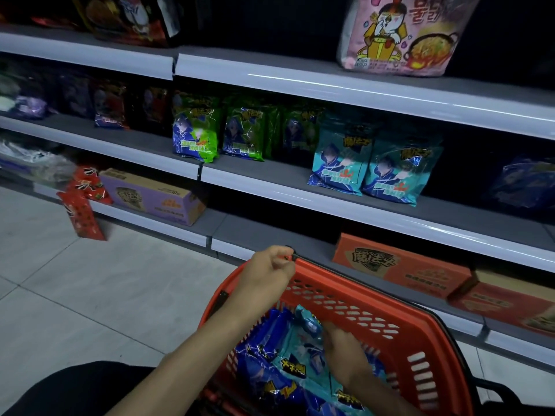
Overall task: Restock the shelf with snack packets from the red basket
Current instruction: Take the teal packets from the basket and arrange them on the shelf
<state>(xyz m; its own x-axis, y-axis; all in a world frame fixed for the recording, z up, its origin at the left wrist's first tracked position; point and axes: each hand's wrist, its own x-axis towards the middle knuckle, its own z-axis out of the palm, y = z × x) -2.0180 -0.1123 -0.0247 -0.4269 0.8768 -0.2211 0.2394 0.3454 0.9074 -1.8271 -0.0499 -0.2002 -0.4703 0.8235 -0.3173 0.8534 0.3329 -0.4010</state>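
The shelf [270, 175] carries green packets [195, 136] near its middle. Two shelved teal packets [363, 166] stand upright at its front edge, just right of the green ones. Below, in front of the lowest board, the red basket [375, 313] holds blue snack packets [264, 358] and teal snack packets [300, 352]. The left hand [267, 265] clenches the basket's far rim corner. The right hand [345, 352] lies inside on the teal snack packets; whether it grasps one I cannot tell.

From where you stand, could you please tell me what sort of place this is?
Most likely a shop aisle: tiered shelves hold rows of snack packets, and a red shopping basket of more sits in front.
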